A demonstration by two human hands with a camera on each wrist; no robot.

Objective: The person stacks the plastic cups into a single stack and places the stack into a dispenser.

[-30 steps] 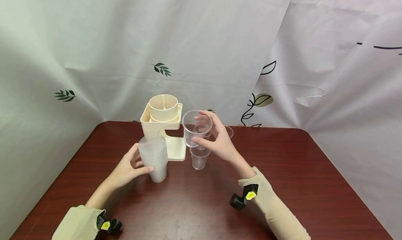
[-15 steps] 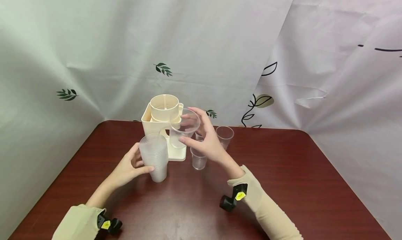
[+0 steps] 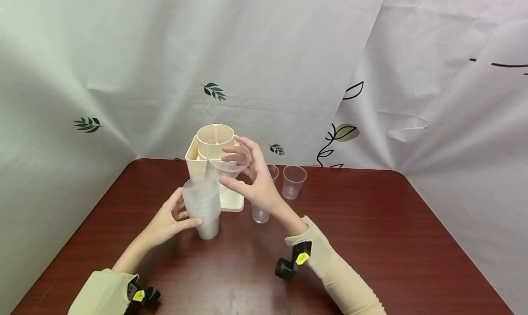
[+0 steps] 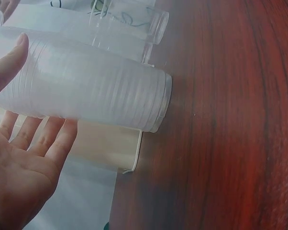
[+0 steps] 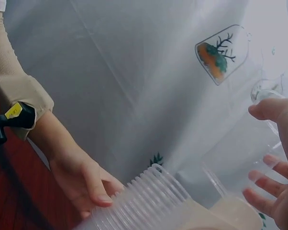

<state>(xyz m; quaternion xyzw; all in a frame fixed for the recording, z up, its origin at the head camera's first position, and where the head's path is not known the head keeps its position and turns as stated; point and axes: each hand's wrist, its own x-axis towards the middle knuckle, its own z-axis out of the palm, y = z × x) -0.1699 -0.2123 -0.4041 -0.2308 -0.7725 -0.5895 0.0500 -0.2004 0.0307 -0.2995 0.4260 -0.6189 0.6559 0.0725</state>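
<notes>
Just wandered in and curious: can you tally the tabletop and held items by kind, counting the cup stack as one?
Cup stack in the left hand: 1
Cup in the right hand: 1
Standing cups, two partly hidden: 3
Cream stand: 1
Total: 6

Left grip cupped, thumb opposite curved fingers; right grip higher, likewise curved, both forearms angled inward

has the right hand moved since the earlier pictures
Yes. In the head view, the right hand has moved left and now partly overlaps the cream stand, which has stayed in place.
</notes>
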